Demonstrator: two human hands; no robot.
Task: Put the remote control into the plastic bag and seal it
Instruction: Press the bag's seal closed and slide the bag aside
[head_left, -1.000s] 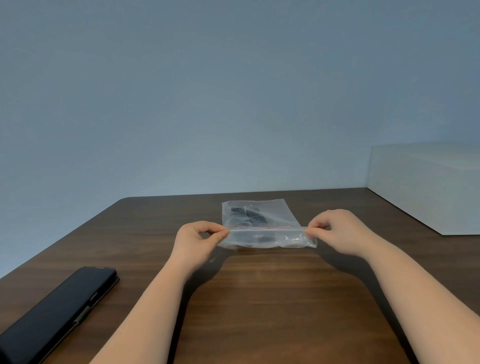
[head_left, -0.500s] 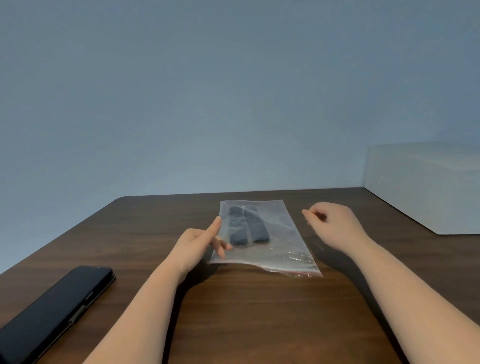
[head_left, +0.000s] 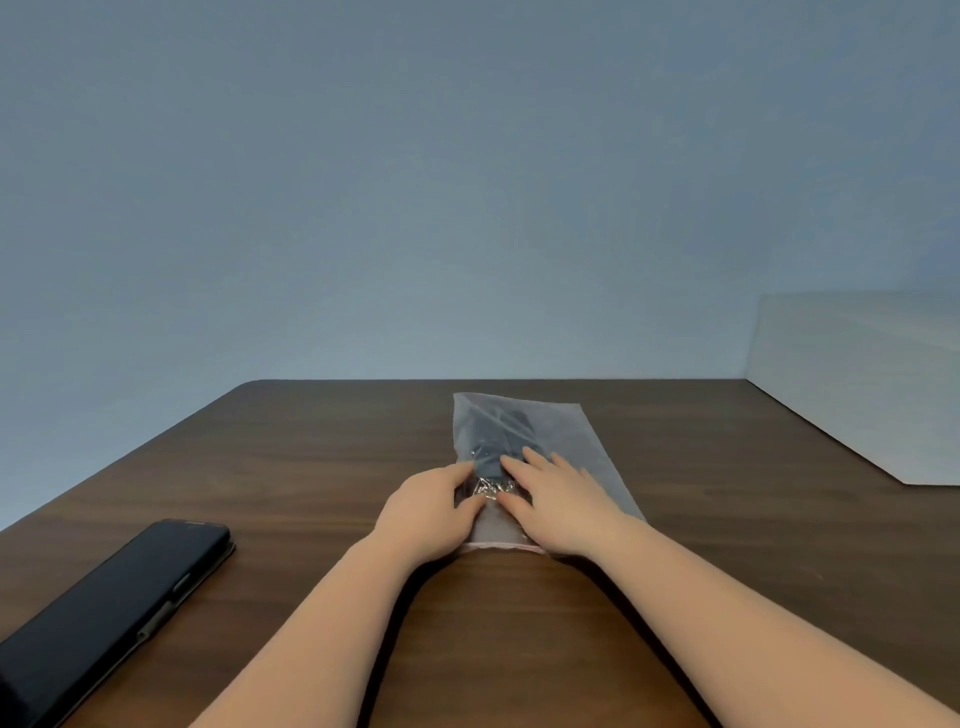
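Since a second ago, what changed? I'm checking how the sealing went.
Both hands let go of the bag's ends; it now lies flat on the table. The left hand and right hand press on it near the remote. The phone stayed put.

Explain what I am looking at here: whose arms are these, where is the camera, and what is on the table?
No machine here: a person wears a camera on the head, looking forward and down at their own bare arms. The left hand and right hand lie flat on a clear plastic bag on the brown table, pressing it rather than gripping. A dark remote control shows through the bag. A black phone case lies at the left, a white box at the right.
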